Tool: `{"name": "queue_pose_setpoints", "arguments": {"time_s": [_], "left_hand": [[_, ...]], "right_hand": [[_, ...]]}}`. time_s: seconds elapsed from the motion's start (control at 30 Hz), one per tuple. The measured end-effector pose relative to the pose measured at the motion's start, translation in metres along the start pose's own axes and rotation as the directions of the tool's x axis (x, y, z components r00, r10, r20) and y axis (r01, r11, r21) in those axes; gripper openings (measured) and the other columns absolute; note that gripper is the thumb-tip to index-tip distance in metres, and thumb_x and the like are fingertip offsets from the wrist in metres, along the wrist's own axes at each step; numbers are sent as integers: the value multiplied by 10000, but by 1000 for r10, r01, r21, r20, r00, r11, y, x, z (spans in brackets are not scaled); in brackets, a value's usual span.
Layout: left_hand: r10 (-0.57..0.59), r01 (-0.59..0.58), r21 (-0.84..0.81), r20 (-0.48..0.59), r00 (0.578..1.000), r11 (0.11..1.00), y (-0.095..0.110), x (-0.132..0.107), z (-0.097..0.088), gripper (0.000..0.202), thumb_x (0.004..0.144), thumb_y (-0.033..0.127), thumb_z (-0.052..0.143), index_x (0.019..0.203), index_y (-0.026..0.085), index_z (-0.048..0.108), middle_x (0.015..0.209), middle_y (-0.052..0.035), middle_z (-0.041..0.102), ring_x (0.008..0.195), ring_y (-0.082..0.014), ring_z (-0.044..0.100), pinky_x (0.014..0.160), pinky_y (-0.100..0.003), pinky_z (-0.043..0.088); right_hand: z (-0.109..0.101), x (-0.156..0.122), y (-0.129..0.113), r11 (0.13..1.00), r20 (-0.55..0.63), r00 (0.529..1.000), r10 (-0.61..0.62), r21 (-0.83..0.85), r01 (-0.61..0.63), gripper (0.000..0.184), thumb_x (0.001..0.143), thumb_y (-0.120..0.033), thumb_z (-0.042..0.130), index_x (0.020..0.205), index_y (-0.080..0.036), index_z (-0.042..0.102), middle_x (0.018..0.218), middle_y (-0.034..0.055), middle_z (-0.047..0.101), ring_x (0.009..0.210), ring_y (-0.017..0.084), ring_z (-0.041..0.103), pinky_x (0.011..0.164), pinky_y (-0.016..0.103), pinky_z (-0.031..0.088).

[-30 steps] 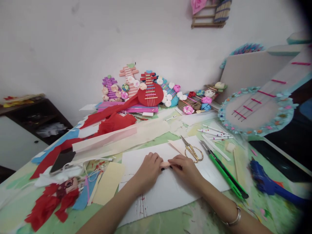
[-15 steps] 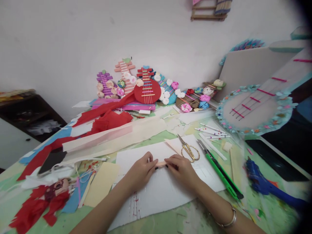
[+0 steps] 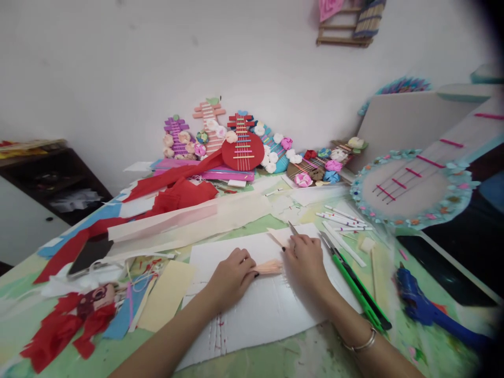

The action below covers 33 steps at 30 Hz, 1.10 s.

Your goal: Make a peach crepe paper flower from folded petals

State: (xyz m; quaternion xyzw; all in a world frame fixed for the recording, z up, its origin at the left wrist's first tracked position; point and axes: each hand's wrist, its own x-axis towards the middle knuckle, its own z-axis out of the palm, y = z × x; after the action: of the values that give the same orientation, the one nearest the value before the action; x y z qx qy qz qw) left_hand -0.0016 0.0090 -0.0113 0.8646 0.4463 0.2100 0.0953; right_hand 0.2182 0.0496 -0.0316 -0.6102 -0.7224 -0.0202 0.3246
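My left hand (image 3: pixel 233 275) pinches one end of a gathered strip of peach crepe paper (image 3: pixel 271 266), whose free end fans out to the right. My right hand (image 3: pixel 309 262) lies curled over a pair of gold-handled scissors (image 3: pixel 292 228). Only the scissors' blades show, pointing away from me; the handles are hidden under the fingers. By the right thumb lies a pointed peach paper piece (image 3: pixel 276 237). Both hands are above a white board (image 3: pixel 252 320). Just right of the right hand is a green utility knife (image 3: pixel 356 283).
A blue glue gun (image 3: pixel 417 299) and a black phone-like slab (image 3: pixel 444 273) lie at right. White sticks (image 3: pixel 342 218) are scattered behind the knife. Red crepe paper (image 3: pixel 181 194) and scraps cover the left. Decorated lute models (image 3: pixel 243 149) stand along the wall; a large one (image 3: pixel 409 189) leans at right.
My right hand has let go of the peach paper and moved right and away from me, over the scissors. The paper's right end has spread out. The view has shifted slightly.
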Motion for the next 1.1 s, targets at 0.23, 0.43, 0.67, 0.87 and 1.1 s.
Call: {"name": "queue_pose_setpoints", "arguments": {"time_s": [0.23, 0.43, 0.67, 0.87, 1.1], "left_hand": [[81, -91, -106, -89, 993, 990, -5, 0, 0, 115, 845, 121, 472, 770, 175, 541, 860, -57, 558, 871, -203, 461, 791, -367, 400], [91, -97, -57, -109, 990, 994, -9, -1, -4, 119, 853, 129, 479, 792, 178, 569, 860, -55, 581, 879, -205, 466, 794, -374, 377], [105, -101, 40, -121, 987, 994, -13, 0, 2, 68, 862, 162, 510, 826, 160, 569, 793, -53, 612, 833, -205, 470, 748, -360, 355], [70, -67, 23, -186, 980, 997, -14, -1, 4, 15, 843, 158, 545, 830, 162, 552, 764, -32, 606, 815, -195, 475, 753, -352, 354], [36, -30, 31, -206, 978, 999, -14, -1, 2, 185, 836, 176, 559, 1018, 147, 574, 825, -57, 631, 836, -208, 491, 764, -369, 372]], "right_hand": [[5, 12, -13, 999, 200, 979, 25, 36, -33, 74, 711, -128, 579, 689, -185, 622, 1004, 107, 609, 947, 278, 473, 769, 393, 380], [-7, 20, -36, 946, 372, 918, -137, 325, 9, 166, 663, -14, 547, 670, -172, 597, 877, 58, 653, 832, 187, 586, 753, 309, 427], [0, 3, -31, 861, 352, 915, -196, 508, -11, 175, 710, -55, 573, 783, -176, 676, 841, 45, 692, 768, 167, 610, 716, 293, 466], [-3, -5, -26, 819, 315, 892, -324, 566, 97, 236, 750, -59, 549, 832, -196, 722, 882, 54, 706, 846, 182, 625, 767, 315, 492], [-3, -7, -27, 760, 151, 861, -486, 558, 332, 217, 778, -84, 543, 834, -192, 723, 854, 69, 700, 811, 188, 602, 709, 322, 504]]}}
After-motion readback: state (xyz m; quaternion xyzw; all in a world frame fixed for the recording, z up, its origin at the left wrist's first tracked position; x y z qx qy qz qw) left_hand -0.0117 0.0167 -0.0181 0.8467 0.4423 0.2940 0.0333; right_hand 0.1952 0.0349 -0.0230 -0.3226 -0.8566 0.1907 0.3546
